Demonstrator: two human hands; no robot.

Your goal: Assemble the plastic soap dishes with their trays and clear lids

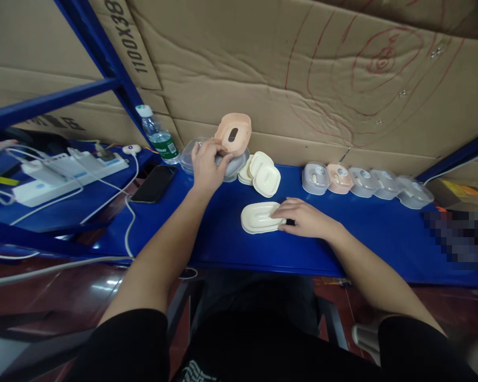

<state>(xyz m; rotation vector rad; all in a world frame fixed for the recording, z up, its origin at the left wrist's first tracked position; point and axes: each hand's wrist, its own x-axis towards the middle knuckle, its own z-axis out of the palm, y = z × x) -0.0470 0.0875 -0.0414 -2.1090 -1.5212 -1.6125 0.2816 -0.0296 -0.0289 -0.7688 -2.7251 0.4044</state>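
Tilted up above the clear and grey containers (231, 165) at the back of the blue table is a peach plastic piece (241, 124) with an oval slot. My left hand (210, 164) grips its lower edge between thumb and fingers. My right hand (302, 216) pinches the right end of a cream oval piece (258, 216), which lies flat near the table's front. Several cream rounded pieces (266, 179) lie overlapping between the two hands, further back.
Several lidded boxes, one of them peach (340, 178), stand in a row at the back right. A water bottle (161, 139), a black phone (154, 184) and a white power strip (71, 175) with cables are at left. Cardboard (263, 69) walls the back.
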